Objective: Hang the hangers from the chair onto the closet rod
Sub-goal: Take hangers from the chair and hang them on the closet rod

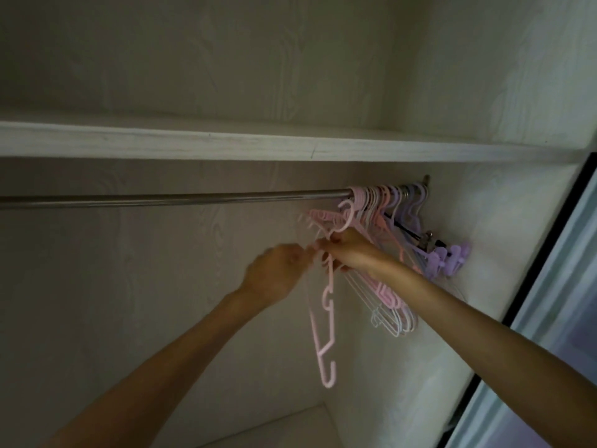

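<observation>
Both hands meet just under the closet rod (pixel 174 198) near its right end: the right hand (pixel 350 250) grips a bunch of hangers (pixel 387 299), the left hand (pixel 274 274) pinches one pink hanger (pixel 324 334) (blurred), seemingly separating it for hooking beside the hung hangers (pixel 384 197).

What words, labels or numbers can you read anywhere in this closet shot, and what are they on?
None: no readable text shows.
The pink hangers, the closet rod, the shelf and the closet walls carry no visible lettering; the hangers near the hands are motion-blurred.
</observation>
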Tool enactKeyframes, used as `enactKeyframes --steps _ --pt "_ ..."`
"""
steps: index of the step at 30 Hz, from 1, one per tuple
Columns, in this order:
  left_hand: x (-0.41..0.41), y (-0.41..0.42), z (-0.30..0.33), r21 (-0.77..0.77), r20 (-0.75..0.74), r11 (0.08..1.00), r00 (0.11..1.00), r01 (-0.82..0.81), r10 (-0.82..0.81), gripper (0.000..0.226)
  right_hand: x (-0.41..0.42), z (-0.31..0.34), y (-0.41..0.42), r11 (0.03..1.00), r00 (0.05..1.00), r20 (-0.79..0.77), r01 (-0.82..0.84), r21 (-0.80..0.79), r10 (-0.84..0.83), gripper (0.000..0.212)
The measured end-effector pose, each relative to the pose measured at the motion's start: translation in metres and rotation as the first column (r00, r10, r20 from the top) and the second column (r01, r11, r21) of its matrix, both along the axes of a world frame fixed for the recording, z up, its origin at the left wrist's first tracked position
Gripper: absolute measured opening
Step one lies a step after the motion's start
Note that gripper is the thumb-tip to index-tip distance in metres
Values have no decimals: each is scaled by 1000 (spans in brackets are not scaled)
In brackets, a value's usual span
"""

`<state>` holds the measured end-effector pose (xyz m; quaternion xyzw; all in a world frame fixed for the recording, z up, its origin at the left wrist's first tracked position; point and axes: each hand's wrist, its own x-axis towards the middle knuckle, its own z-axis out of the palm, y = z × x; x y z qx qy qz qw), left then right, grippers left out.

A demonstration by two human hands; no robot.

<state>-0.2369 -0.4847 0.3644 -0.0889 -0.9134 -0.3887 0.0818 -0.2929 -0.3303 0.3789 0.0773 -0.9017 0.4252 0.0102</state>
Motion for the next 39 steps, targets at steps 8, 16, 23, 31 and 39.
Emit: enactKeyframes --steps 8,16,23,31,39 --pt "-64 -53 21 -607 -447 670 881 -428 158 71 -38 37 7 901 978 -206 66 428 26 32" --pt "-67 -52 14 -499 -540 721 823 -481 176 72 -77 14 -5 844 939 -339 228 485 -59 33" --pt "-67 -49 9 -515 -538 692 819 -506 198 77 -70 -1 2 856 810 -580 360 371 -89 48" --pt "-70 -51 2 -508 -577 674 793 -537 197 83 -88 7 -8 706 630 -729 388 593 268 49" --pt "-70 -49 3 -554 -540 640 815 -532 210 87 -98 2 50 675 645 -710 392 625 283 61"
